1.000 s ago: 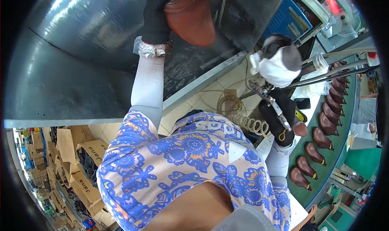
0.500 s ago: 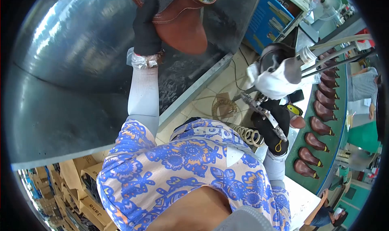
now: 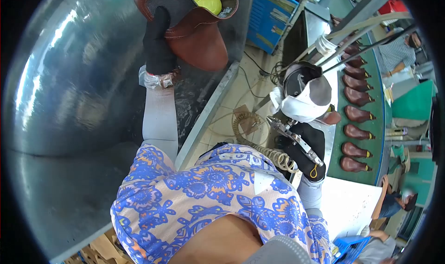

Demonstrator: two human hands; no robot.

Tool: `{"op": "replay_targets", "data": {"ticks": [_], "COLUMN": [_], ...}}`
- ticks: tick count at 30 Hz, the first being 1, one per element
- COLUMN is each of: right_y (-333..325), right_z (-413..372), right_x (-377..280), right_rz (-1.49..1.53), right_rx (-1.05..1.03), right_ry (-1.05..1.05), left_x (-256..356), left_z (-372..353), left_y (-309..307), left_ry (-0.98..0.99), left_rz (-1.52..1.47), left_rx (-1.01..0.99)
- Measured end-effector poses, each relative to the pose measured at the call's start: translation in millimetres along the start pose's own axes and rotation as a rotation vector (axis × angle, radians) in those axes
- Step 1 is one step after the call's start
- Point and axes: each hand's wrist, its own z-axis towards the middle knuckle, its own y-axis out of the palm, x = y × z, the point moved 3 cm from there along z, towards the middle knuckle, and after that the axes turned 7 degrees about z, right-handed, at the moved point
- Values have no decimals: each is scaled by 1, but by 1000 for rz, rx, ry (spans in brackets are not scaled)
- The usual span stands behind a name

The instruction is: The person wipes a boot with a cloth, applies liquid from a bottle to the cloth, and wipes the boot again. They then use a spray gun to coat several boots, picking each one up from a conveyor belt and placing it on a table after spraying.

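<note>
My left hand [image 3: 157,44], in a black glove with tape at the wrist, grips a brown leather boot [image 3: 197,37] with a yellow-green last inside, held up against the curved metal hood [image 3: 69,88]. My right hand [image 3: 303,146], also black-gloved, holds a metal spray gun [image 3: 293,139] with a rag-wrapped cup [image 3: 303,95] on top and a coiled air hose [image 3: 271,155] trailing from it. The gun sits well to the right of the boot and apart from it.
A green conveyor belt [image 3: 378,125] at right carries a row of several brown boots [image 3: 354,132]. A blue cabinet [image 3: 266,16] stands behind. Other people [image 3: 394,201] are at the right edge. A white surface [image 3: 347,206] and tiled floor [image 3: 227,106] lie below.
The view has swung left: boot and left hand shifted lower-left in frame, showing more of the yellow last. The right hand with the spray gun moved slightly left; cardboard boxes left the view.
</note>
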Motion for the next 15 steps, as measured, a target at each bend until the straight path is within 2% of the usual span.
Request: {"op": "replay_targets", "data": {"ticks": [1, 3, 5, 7, 8, 9, 11, 13, 15], "right_y": [2, 3, -1, -3, -5, -8, -9, -12, -18], "right_z": [-3, -8, -11, -21, -30, -33, -48, -60, -82], "right_x": [-2, -3, -10, -12, -13, -17, -25, -27, -25], "right_rz": [-11, 97, 93, 222, -18, -134, 346, 266, 225], "right_rx": [17, 202, 204, 196, 272, 431, 765, 930, 994], "right_ry": [14, 242, 257, 216, 225, 280, 638, 579, 580], "left_x": [-6, -20, -35, -49, -54, -62, -76, -91, -108], "left_z": [4, 13, 18, 22, 22, 21, 18, 8, -2], "left_y": [2, 5, 10, 20, 26, 34, 50, 61, 71], "left_ry": [-20, -60, -99, -136, -157, -256, -384, -440, -494], "left_rz": [-44, -122, -211, -296, -312, -338, -402, -466, -518], "left_rx": [-21, -60, -101, -142, -160, -197, -265, -322, -365]}}
